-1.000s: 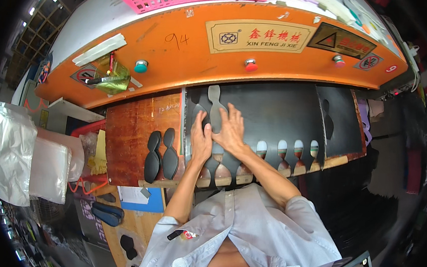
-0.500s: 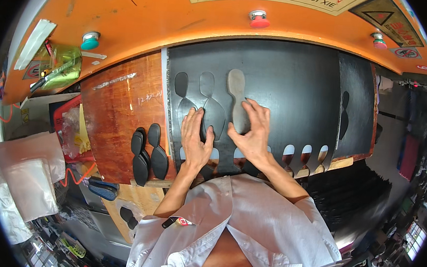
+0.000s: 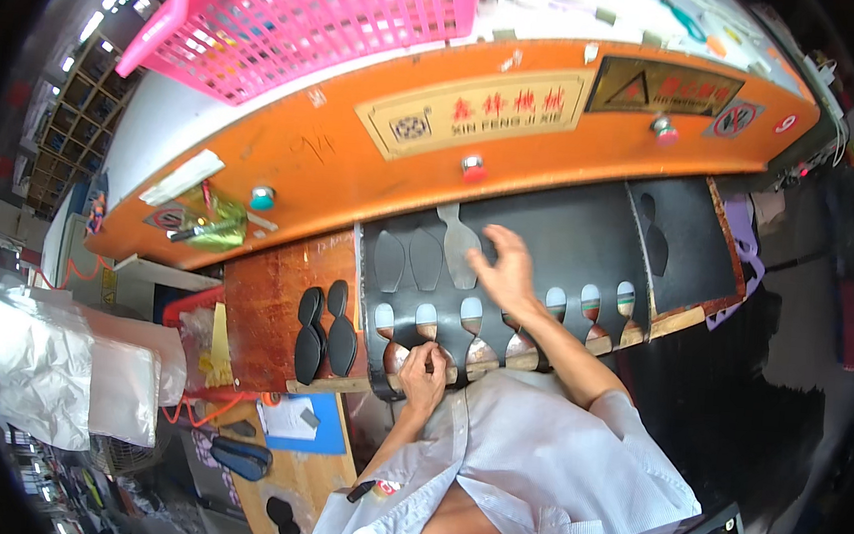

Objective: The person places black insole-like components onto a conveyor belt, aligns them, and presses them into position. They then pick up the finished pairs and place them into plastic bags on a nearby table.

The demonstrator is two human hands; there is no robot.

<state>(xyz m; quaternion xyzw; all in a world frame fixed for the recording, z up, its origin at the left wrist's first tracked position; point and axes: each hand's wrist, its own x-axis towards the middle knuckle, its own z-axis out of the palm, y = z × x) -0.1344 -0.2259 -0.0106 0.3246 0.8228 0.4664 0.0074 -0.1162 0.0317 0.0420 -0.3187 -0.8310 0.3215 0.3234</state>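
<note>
A black sheet (image 3: 570, 228) lies on the worktable, with a row of sole-shaped cutouts (image 3: 471, 316) along its near edge. My left hand (image 3: 423, 375) is at that edge, over the cutouts. Its fingers are curled and pinched together; whatever is between them is hidden. Toward the far edge lies a grey sole-shaped plate (image 3: 460, 252). Just right of it my right hand (image 3: 508, 278) is open, fingers spread, over the sheet. Left of the plate, two sole outlines, a left one (image 3: 388, 262) and a right one (image 3: 426, 260), show in the sheet.
Black sole pieces (image 3: 344, 333) are stacked on the brown board (image 3: 264, 304) at the left. An orange machine front (image 3: 323, 184) with round buttons stands along the far side. A pink basket (image 3: 315, 32) rests above it. Plastic bags (image 3: 48, 368) lie at far left.
My left hand has left the sole outlines, moved to the sheet's near edge and closed. My right hand stays open beside the grey plate. The view has tilted up, showing the basket.
</note>
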